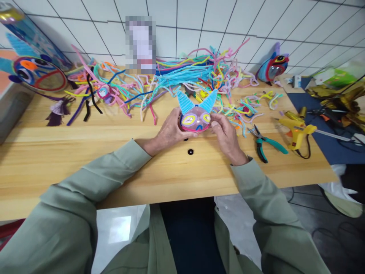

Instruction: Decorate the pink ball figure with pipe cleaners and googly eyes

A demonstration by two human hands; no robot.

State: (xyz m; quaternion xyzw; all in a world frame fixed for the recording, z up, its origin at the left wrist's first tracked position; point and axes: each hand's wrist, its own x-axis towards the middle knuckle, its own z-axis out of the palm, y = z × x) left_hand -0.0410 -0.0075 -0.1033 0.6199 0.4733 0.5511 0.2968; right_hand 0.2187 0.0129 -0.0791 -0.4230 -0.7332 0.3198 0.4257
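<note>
I hold a small round craft head (196,118) between both hands at the middle of the wooden table (85,160). It is clear and pinkish, with two light-blue pipe-cleaner ears and ringed eyes in yellow and purple. My left hand (168,133) is closed round its left side. My right hand (225,135) is closed on its right side, thumb near one eye. A small black bead (190,152) lies on the table just below my hands.
A big tangle of coloured pipe cleaners (182,80) covers the back of the table. Green-handled pliers (266,144) and a yellow glue gun (296,131) lie to the right. Finished craft figures stand at far left (34,72) and back right (273,66).
</note>
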